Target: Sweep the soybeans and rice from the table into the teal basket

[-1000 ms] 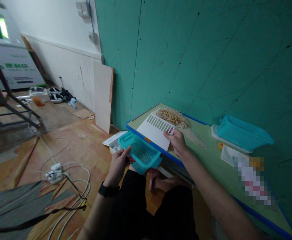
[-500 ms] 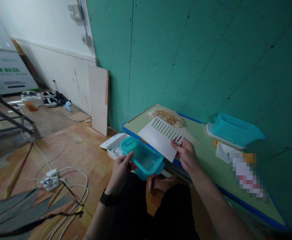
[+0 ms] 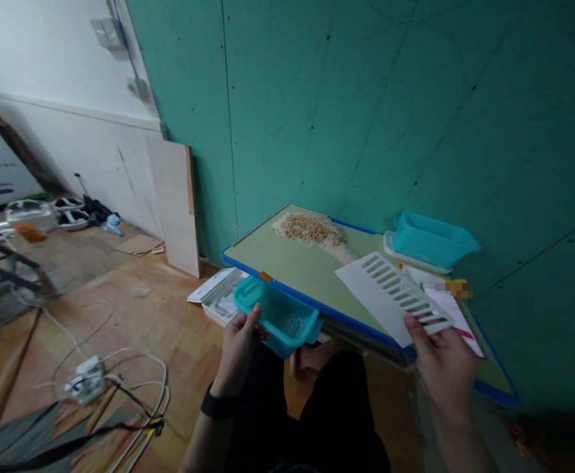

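Note:
My left hand (image 3: 237,351) grips the near-left rim of a teal plastic tub (image 3: 301,341), thumb on top, held just below the table's front edge. A little pale, blurred material lies at the bottom of the tub. In my right hand (image 3: 445,361) is a flat white slotted sheet (image 3: 366,292), pinched at its right end, with a row of slots along its far side. It hangs over the right part of the pale green table (image 3: 287,266). Farther back on the tabletop lies a spread pile of yellow-brown beans (image 3: 312,228) mixed with fine pale grains.
A second teal tub (image 3: 432,238) stands on a white lid (image 3: 390,246) at the back right. Beside it lie a yellow item (image 3: 457,288) and a white and red packet (image 3: 457,315). An opened white box (image 3: 216,299) sits left of my tub. Cables and a power strip (image 3: 88,380) cover the floor.
My right hand has carried the slotted sheet rightward, away from the bean pile to near the packet. My left hand keeps the tub in about the same place. The view has shifted right.

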`<state>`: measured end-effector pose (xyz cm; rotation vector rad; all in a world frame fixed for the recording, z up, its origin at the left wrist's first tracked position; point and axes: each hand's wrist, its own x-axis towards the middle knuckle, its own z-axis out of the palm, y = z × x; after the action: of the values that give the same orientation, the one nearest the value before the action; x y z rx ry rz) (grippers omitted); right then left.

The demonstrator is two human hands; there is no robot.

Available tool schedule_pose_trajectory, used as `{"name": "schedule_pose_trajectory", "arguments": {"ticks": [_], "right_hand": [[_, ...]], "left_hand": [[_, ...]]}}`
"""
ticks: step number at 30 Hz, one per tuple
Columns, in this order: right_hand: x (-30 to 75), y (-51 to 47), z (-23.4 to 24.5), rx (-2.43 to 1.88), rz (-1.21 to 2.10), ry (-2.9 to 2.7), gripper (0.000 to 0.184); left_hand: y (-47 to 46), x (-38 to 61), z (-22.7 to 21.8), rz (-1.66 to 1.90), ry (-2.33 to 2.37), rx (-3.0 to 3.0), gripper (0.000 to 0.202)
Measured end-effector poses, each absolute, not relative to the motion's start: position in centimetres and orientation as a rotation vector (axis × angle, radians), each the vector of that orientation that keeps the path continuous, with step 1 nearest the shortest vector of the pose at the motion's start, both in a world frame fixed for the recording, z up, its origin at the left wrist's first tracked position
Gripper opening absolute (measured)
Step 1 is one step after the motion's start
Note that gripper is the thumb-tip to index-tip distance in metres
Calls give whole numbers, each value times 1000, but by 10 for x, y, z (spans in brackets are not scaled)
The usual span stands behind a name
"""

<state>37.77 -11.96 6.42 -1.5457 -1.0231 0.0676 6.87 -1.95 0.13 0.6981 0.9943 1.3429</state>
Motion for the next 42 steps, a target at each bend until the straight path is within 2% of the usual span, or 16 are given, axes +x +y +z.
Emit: {"name": "schedule_pose_trajectory", "arguments": {"ticks": [8,14,20,24,30,33,35,38,42], "right_hand": [[289,-58,73,-1476,71,-1547,25],[279,-54,64,-1249,-215,-1722,17],[275,-57,75,-1161,-193,-1781,11],[293,-73,78,-1243,-306,-1710,15],[367,-141,52,-1699,-957,-1307,31],[389,-166,44,-1929,-1136,-1092,39],[395,-170,45,-2037,-1145,-1030,47],[396,-162,53,-2161,-979,-1038,55],[392,-142,61,-2232,-764,-1082,52]], "left_hand": [[-23,70,4,1328,1018,714,52],[-24,74,6,1314,992,679,50],[-24,74,6,1292,990,665,50],[-22,73,7,1274,1005,677,53],[-22,75,2,1242,988,619,48],[-20,76,-4,1246,1003,611,50],[-16,75,-7,1246,1004,618,49],[-10,72,-6,1196,1014,651,47],[-5,68,-1,1151,1031,667,51]]}}
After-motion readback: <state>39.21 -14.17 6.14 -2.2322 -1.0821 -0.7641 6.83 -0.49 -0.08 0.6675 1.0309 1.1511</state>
